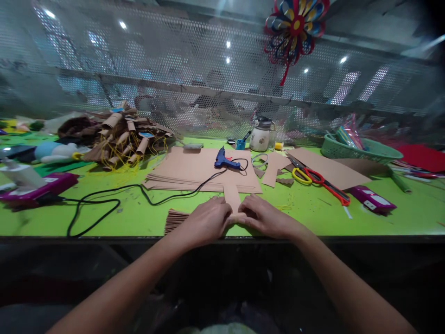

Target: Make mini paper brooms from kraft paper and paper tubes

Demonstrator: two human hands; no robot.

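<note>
At the near edge of the green table, my left hand (211,218) and my right hand (264,214) pinch the near end of a brown paper strip (232,197). That end looks curled or folded between my fingertips, while the strip's far part lies flat toward a stack of brown paper sheets (184,169). Beside my left hand, partly hidden by it, sits a pile of narrow brown pleated or stacked pieces (174,220). A blue glue gun (224,160) rests on the sheets, its black cord (153,202) running off to the left.
Scissors with red handles (335,192) and scissors with yellow handles (301,176) lie to the right, near a purple power block (372,199). Rolled brown paper pieces (134,139) heap at the back left. A jar (260,134) and a green basket (361,150) stand behind.
</note>
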